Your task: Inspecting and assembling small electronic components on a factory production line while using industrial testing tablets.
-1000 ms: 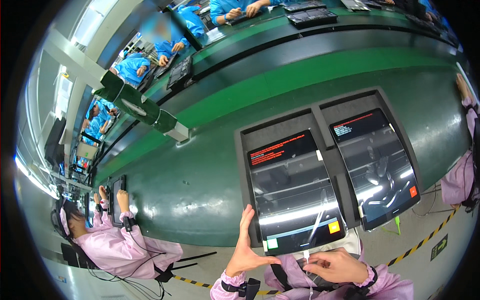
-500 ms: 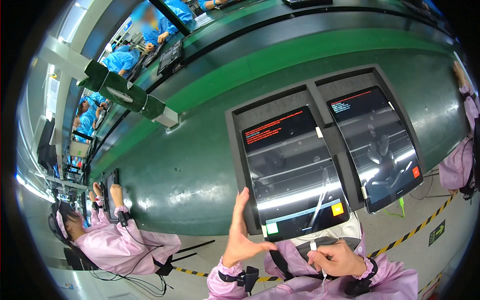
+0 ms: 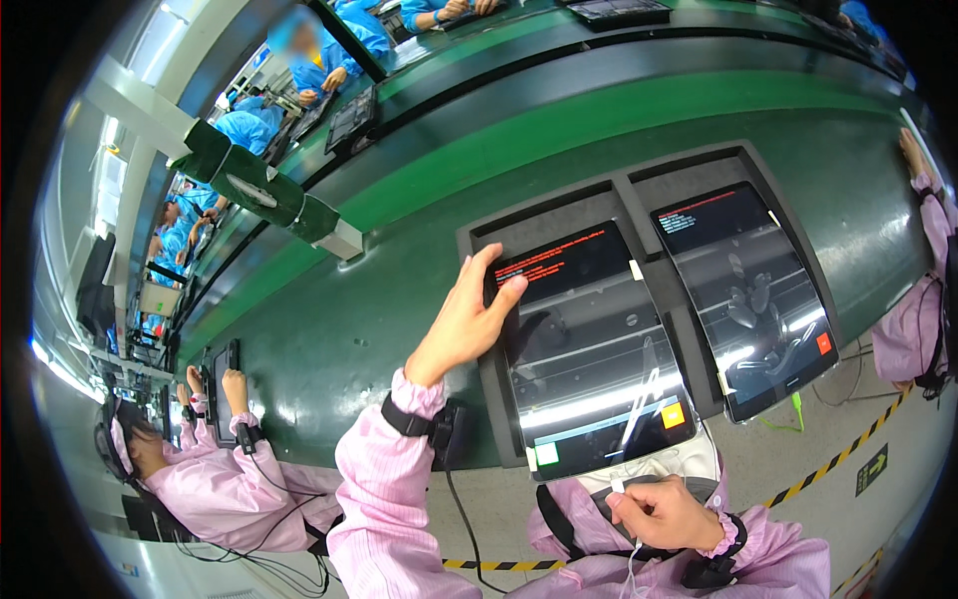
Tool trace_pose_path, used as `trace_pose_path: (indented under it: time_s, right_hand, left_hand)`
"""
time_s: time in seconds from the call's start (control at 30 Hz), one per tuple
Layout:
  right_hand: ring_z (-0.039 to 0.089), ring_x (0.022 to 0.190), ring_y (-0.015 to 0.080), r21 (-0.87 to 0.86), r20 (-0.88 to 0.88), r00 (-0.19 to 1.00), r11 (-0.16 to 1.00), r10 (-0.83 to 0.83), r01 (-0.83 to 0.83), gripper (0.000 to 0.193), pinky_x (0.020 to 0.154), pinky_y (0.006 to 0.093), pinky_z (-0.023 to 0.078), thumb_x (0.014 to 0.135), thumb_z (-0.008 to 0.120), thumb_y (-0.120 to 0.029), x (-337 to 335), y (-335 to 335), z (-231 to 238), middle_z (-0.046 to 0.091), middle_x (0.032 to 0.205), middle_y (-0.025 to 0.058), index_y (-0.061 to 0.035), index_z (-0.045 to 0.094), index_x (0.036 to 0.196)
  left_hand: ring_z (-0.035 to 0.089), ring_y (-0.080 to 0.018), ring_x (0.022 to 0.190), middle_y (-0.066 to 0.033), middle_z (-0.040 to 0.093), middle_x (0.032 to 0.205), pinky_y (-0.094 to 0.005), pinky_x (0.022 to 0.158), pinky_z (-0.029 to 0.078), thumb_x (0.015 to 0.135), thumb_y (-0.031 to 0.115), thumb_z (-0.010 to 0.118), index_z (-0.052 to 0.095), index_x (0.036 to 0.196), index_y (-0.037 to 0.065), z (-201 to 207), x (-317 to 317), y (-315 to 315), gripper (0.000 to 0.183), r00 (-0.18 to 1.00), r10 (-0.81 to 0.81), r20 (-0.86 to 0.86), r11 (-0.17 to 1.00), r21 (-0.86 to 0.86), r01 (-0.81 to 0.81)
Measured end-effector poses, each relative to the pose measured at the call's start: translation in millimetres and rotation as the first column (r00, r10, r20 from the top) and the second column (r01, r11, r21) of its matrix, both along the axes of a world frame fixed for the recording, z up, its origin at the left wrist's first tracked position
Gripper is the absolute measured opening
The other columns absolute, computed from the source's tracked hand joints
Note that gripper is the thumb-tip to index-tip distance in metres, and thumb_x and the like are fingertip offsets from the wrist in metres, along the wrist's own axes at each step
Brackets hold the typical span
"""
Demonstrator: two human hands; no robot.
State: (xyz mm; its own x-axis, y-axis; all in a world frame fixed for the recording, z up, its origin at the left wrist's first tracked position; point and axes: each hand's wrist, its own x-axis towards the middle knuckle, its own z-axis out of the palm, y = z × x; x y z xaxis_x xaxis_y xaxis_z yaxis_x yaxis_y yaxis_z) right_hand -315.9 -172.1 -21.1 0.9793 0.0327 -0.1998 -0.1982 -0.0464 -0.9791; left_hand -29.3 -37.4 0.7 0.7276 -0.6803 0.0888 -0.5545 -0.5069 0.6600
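The left tablet [image 3: 589,369] lies in a dark grey foam tray [image 3: 699,344], its lit screen showing red lines at the top, and white and orange squares at the bottom. My left hand [image 3: 461,317] is at this tablet's upper left edge, thumb and fingers apart; whether it presses the edge cannot be made out. Just below the tablet's bottom edge, my right hand [image 3: 667,511] pinches the white plug of a cable [image 3: 617,486], whose white cord hangs beneath the fist. A second tablet [image 3: 748,299], also lit, rests in the right compartment.
The tray stands on a green worktable [image 3: 339,369], its lower end at the near edge. A green-wrapped post [image 3: 249,185] rises at the left. A co-worker in pink [image 3: 239,499] handles a device on the left; another pink sleeve [image 3: 908,329] is at the far right.
My left hand has moved up along the left tablet's edge, from its lower corner to its upper left. The right hand keeps its pinch on the plug, shifted slightly left.
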Motion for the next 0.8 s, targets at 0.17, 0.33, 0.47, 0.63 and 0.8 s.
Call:
trace_pose_path:
  time_s: [0.17, 0.33, 0.47, 0.63, 0.8]
  right_hand:
    - [0.051, 0.043, 0.0087, 0.014, -0.013, 1.000, 1.000, -0.017, 0.017, 0.024, 0.041, 0.0239, 0.039, 0.085, 0.056, -0.012, 0.8, -0.3, -5.9, 0.056, 0.051, 0.0090, 0.0033, 0.060, 0.067]
    - [0.052, 0.043, 0.0080, 0.032, 0.031, 0.990, 0.990, -0.141, 0.140, 0.027, 0.041, 0.0217, 0.039, 0.087, 0.053, -0.013, -2.7, 6.1, -9.0, 0.055, 0.049, 0.0030, 0.0009, 0.060, 0.065]
    - [0.048, 0.040, 0.0067, 0.002, 0.089, 0.972, 0.976, -0.218, 0.219, 0.019, 0.038, 0.0229, 0.036, 0.085, 0.056, -0.010, -5.8, 18.1, -17.1, 0.052, 0.048, 0.0069, 0.0025, 0.062, 0.072]
    - [0.048, 0.040, 0.0057, -0.017, 0.073, 0.965, 0.967, -0.253, 0.255, 0.019, 0.036, 0.0218, 0.035, 0.086, 0.056, -0.010, -4.7, 24.0, -20.3, 0.053, 0.048, 0.0057, 0.0025, 0.063, 0.074]
    - [0.047, 0.042, 0.0044, 0.119, -0.018, 0.965, 0.958, -0.262, 0.262, 0.021, 0.038, 0.0210, 0.036, 0.087, 0.054, -0.011, -1.6, 18.0, -11.7, 0.054, 0.049, 0.0026, 0.0028, 0.062, 0.074]
  left_hand:
    - [0.037, -0.0252, 0.125, -0.0152, 0.046, 0.127, -0.0397, 0.109, 0.012, 0.093, 0.035, 0.041, 0.037, 0.127, 0.001, -9.7, 13.8, -9.1, 0.049, 0.986, -0.097, 0.139, 0.987, 0.143, 0.077]
    - [0.039, -0.0218, 0.124, -0.0126, 0.048, 0.126, -0.0420, 0.109, 0.007, 0.094, 0.035, 0.039, 0.038, 0.127, 0.002, -10.6, 14.6, -7.2, 0.047, 0.991, -0.105, 0.084, 0.986, 0.138, 0.092]
    - [0.039, -0.0219, 0.123, -0.0119, 0.048, 0.126, -0.0428, 0.109, 0.007, 0.093, 0.034, 0.041, 0.038, 0.127, 0.002, -7.8, 11.4, -8.1, 0.047, 0.991, -0.104, 0.082, 0.987, 0.131, 0.092]
    - [0.038, -0.0233, 0.123, -0.0123, 0.048, 0.126, -0.0431, 0.109, 0.007, 0.091, 0.034, 0.044, 0.037, 0.128, 0.002, -1.7, 8.0, -8.9, 0.049, 0.990, -0.108, 0.091, 0.983, 0.161, 0.093]
    - [0.038, -0.0238, 0.123, -0.0124, 0.049, 0.125, -0.0435, 0.109, 0.007, 0.091, 0.033, 0.045, 0.037, 0.128, 0.002, -3.0, 6.7, -11.3, 0.049, 0.989, -0.109, 0.099, 0.982, 0.164, 0.092]
